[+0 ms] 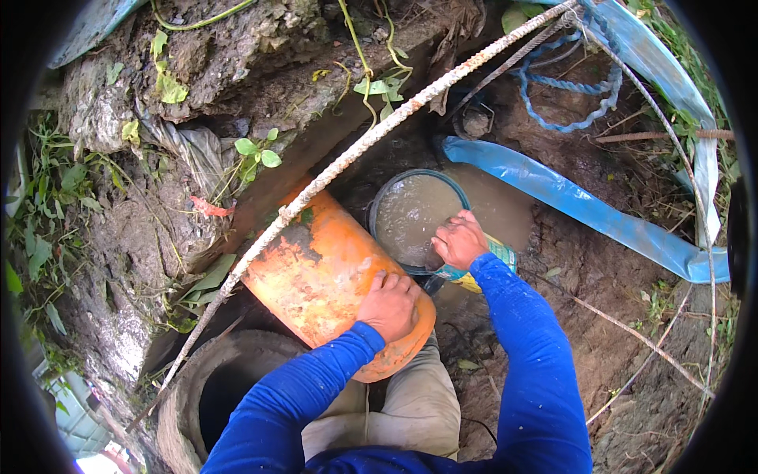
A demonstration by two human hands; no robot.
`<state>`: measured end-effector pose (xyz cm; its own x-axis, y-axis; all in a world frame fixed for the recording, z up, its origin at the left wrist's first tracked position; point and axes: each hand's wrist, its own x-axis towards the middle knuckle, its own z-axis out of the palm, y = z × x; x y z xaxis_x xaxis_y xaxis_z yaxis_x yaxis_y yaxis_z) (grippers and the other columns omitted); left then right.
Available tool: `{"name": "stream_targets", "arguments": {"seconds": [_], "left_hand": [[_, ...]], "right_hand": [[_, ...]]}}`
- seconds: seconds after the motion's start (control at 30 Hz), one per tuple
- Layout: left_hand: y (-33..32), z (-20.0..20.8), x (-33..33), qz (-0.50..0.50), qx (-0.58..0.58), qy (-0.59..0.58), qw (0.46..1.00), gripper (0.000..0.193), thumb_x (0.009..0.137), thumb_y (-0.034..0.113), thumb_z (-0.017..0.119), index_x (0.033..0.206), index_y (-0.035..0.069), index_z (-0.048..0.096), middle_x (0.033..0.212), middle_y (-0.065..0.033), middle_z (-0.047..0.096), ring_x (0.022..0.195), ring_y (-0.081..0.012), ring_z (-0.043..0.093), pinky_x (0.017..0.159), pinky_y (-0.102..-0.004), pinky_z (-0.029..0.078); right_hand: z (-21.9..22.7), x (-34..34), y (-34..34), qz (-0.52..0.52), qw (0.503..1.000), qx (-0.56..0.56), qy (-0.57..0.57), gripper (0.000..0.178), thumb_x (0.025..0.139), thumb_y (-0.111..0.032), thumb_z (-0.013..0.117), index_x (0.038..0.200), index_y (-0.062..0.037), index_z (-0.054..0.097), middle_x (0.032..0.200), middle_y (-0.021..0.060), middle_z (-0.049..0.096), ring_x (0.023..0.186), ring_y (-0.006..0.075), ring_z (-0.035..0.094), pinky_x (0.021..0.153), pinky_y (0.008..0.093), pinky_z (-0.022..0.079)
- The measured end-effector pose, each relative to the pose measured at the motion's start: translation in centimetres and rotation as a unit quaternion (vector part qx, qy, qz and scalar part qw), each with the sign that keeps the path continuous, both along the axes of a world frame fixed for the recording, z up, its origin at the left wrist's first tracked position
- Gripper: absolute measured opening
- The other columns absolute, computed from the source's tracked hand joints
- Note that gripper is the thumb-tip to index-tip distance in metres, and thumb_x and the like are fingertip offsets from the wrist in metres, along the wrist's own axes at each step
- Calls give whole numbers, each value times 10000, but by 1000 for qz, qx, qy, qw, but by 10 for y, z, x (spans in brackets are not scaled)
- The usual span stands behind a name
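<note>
My right hand (pixel 462 240) is closed over the near right rim of a round bucket (pixel 377 207). Cloudy grey-brown water (pixel 418 217) fills the bucket, which has a dark rim and a coloured outer wall. My left hand (pixel 388 306) lies on top of a large orange cylinder (pixel 316 268), its fingers flat along the curved surface near the lower right end. The cylinder is scuffed and mud-stained and sits slanted, left of the bucket. Muddy water (pixel 501 201) lies beside the bucket's right side.
A rusty, crusted rod (pixel 347 174) crosses diagonally above the cylinder. At lower left stands a hollow concrete pipe (pixel 181 395). Blue plastic sheeting (pixel 553 182) and blue rope (pixel 568 118) lie at upper right. Thin rods (pixel 632 332) cross the muddy bank; rough rock (pixel 126 237) rises at left.
</note>
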<state>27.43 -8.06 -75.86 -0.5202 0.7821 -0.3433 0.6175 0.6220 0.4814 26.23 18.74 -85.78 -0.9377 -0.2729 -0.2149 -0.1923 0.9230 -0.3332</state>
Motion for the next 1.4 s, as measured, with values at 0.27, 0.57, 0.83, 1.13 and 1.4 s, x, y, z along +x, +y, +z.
{"name": "stream_targets", "arguments": {"seconds": [0.27, 0.57, 0.83, 1.13, 1.4], "left_hand": [[1, -4, 2, -5, -9, 32, 999, 367, 894, 330, 701, 1168, 87, 722, 1187, -125, 681, 1230, -329, 616, 1166, -533, 410], [-4, -10, 7, -2, -30, 28, 999, 433, 823, 326, 748, 1188, 94, 741, 1195, -105, 684, 1246, -299, 605, 1179, -506, 380], [-1, -18, 16, 13, -17, 45, 999, 481, 822, 336, 747, 1226, 75, 758, 1235, -119, 698, 1278, -321, 600, 1195, -509, 372], [-14, -14, 5, 115, 168, -77, 976, 326, 834, 227, 733, 1137, 110, 712, 1160, -145, 710, 1163, -408, 671, 1025, -551, 531], [-51, 59, 24, 241, 204, -370, 874, 355, 1111, 261, 649, 1356, 5, 666, 1092, -81, 733, 1048, -154, 714, 918, -348, 583]], "right_hand": [[20, 25, 27, 21, 996, -80, 29, 294, 1010, -355, 658, 838, -125, 720, 805, 144, 755, 933, 376, 734, 1093, 542, 463], [-1, 79, 54, -43, 982, -166, 76, 277, 941, -184, 693, 724, -54, 582, 757, 220, 643, 794, 461, 605, 880, 570, 461], [51, 86, 80, -105, 964, -186, 157, 291, 976, -134, 648, 751, -19, 504, 776, 241, 549, 804, 467, 523, 860, 562, 425], [209, 49, 62, -64, 954, -183, 228, 211, 870, -150, 714, 729, -63, 584, 726, 142, 569, 732, 391, 548, 770, 512, 406], [295, 91, 13, -96, 945, -183, 254, 186, 820, -110, 759, 718, -89, 605, 692, 89, 583, 667, 333, 555, 740, 484, 399]]}}
